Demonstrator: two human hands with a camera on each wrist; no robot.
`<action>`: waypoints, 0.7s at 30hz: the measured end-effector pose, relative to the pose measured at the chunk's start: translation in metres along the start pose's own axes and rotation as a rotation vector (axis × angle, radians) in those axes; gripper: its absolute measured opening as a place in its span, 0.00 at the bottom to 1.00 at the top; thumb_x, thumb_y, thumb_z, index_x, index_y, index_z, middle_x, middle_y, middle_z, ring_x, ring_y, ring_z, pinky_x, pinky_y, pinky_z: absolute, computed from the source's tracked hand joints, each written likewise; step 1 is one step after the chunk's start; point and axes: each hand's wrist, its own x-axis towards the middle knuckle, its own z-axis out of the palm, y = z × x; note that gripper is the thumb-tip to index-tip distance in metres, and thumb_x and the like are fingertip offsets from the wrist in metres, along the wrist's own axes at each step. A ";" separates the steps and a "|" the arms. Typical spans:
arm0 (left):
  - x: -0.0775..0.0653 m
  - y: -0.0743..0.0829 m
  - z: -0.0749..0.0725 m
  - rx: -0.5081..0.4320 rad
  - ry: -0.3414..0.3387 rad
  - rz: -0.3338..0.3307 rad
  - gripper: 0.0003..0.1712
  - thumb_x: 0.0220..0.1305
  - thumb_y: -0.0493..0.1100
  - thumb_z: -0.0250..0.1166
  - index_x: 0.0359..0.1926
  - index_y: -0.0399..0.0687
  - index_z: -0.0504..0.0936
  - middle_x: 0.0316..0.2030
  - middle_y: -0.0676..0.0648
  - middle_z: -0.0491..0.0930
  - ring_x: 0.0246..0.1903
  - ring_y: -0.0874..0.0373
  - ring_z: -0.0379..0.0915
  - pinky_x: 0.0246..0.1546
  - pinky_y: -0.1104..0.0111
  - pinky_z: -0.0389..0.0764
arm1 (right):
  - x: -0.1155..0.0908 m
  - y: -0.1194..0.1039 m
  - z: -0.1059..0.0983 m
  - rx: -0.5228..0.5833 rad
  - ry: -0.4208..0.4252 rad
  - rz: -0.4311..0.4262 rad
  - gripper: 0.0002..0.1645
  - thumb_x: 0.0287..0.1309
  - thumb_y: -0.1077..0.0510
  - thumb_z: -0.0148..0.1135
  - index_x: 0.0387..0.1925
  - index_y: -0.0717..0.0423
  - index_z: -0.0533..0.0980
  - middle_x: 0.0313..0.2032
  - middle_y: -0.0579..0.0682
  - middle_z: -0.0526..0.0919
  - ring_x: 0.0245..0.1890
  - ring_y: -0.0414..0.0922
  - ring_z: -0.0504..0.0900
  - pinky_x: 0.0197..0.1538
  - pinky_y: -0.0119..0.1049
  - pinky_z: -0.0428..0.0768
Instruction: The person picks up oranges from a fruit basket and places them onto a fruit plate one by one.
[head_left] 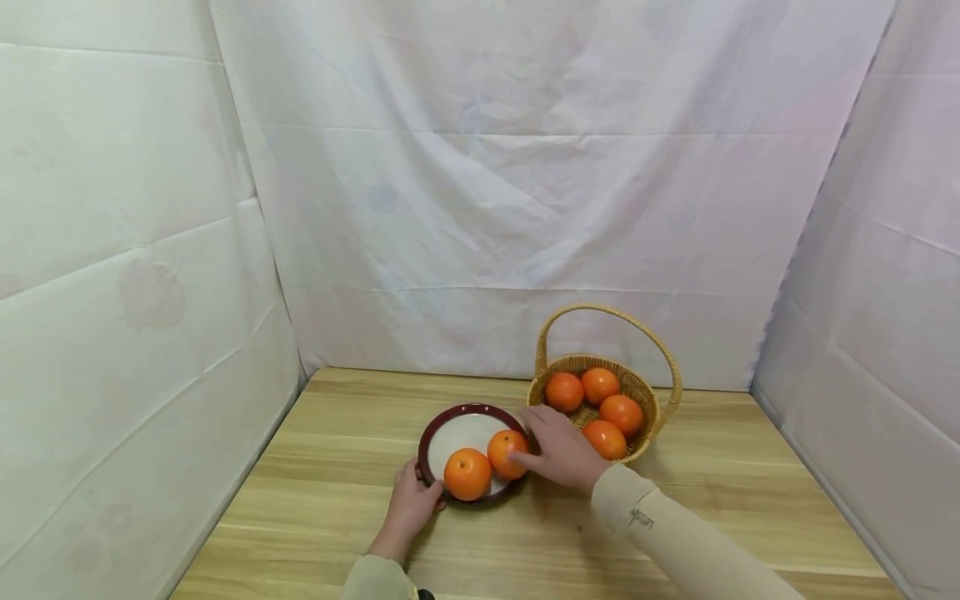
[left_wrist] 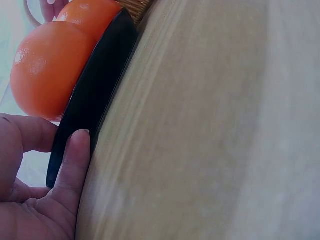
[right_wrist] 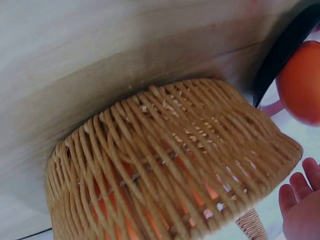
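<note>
My left hand pinches the near-left rim of a round plate, white with a dark red border. In the left wrist view, thumb and fingers clasp the plate's dark edge. Two round orange fruits rest side by side on the plate: a front one and a right one. My right hand reaches over the plate's right side, fingers extended around the right fruit. From the right wrist, the hand shows extended fingers apart from the fruit.
Just right of the plate stands a woven basket with a tall arched handle, holding several orange-red fruits. Both sit on a wood-grain table. White cloth walls enclose the back and sides.
</note>
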 end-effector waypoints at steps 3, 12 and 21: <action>0.000 0.000 -0.001 -0.003 0.000 0.003 0.36 0.56 0.33 0.58 0.63 0.29 0.52 0.48 0.34 0.56 0.22 0.57 0.75 0.23 0.71 0.82 | 0.000 0.003 -0.003 -0.010 0.015 0.009 0.46 0.48 0.28 0.54 0.61 0.53 0.65 0.56 0.47 0.68 0.56 0.45 0.65 0.61 0.44 0.66; -0.001 0.001 -0.001 -0.005 0.003 0.006 0.36 0.56 0.33 0.58 0.63 0.29 0.52 0.47 0.34 0.56 0.23 0.56 0.75 0.23 0.71 0.82 | -0.004 0.011 -0.016 -0.013 0.033 0.050 0.46 0.49 0.31 0.56 0.63 0.54 0.63 0.58 0.50 0.68 0.58 0.47 0.64 0.62 0.46 0.64; 0.000 0.000 -0.002 0.009 -0.003 -0.002 0.37 0.57 0.34 0.58 0.64 0.30 0.52 0.47 0.34 0.56 0.22 0.58 0.76 0.24 0.71 0.82 | -0.009 0.023 -0.019 -0.020 0.031 0.072 0.46 0.49 0.30 0.56 0.63 0.53 0.63 0.58 0.46 0.67 0.58 0.46 0.64 0.61 0.45 0.65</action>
